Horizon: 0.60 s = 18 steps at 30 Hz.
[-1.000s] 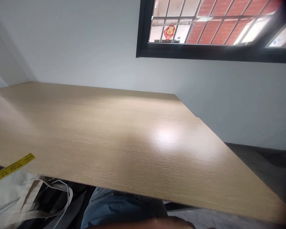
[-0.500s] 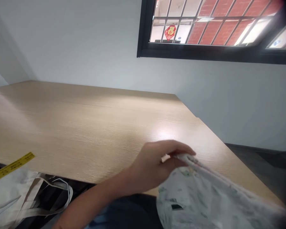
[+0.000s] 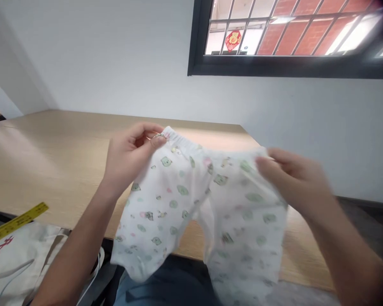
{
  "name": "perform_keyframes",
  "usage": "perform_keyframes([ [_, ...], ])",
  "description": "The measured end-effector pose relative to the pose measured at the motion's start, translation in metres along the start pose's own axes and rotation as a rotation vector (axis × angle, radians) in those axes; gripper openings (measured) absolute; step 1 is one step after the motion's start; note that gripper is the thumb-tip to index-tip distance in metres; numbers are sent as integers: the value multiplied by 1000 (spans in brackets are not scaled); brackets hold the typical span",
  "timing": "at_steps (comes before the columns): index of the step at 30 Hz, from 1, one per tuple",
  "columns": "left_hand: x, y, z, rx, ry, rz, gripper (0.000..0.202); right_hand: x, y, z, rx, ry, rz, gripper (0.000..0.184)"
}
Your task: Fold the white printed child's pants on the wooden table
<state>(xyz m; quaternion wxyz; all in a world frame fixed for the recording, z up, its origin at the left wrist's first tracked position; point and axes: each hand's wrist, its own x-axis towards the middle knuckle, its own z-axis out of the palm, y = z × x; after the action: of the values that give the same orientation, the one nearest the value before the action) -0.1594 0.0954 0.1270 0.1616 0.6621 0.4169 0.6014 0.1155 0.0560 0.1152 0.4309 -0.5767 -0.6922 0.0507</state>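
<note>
Left hand (image 3: pixel 127 155) and right hand (image 3: pixel 295 182) pinch opposite ends of the shorts' (image 3: pixel 175 187) waistband (image 3: pixel 185 143), up over the table (image 3: pixel 67 170) edge. Left end higher; level, even pull should flatten it.

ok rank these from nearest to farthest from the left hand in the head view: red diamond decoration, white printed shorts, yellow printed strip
1. White printed shorts: pinched at the top corner by the left hand.
2. Yellow printed strip: low, at the picture's left edge.
3. Red diamond decoration: upper right, seen beyond the barred window.
</note>
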Motion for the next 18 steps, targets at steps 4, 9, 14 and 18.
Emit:
perform_keyframes([
  [4,36,-63,17,166,-193,-223,16,56,16,55,-37,-133,87,29],
  [9,53,-143,52,247,-415,-383,22,87,75,127,-113,-250,124,27],
  [14,47,-177,77,317,-476,-433,31,88,103,163,-171,-268,167,26],
  [18,42,-172,70,360,-484,-361,31,84,109,157,-196,-288,151,20],
])
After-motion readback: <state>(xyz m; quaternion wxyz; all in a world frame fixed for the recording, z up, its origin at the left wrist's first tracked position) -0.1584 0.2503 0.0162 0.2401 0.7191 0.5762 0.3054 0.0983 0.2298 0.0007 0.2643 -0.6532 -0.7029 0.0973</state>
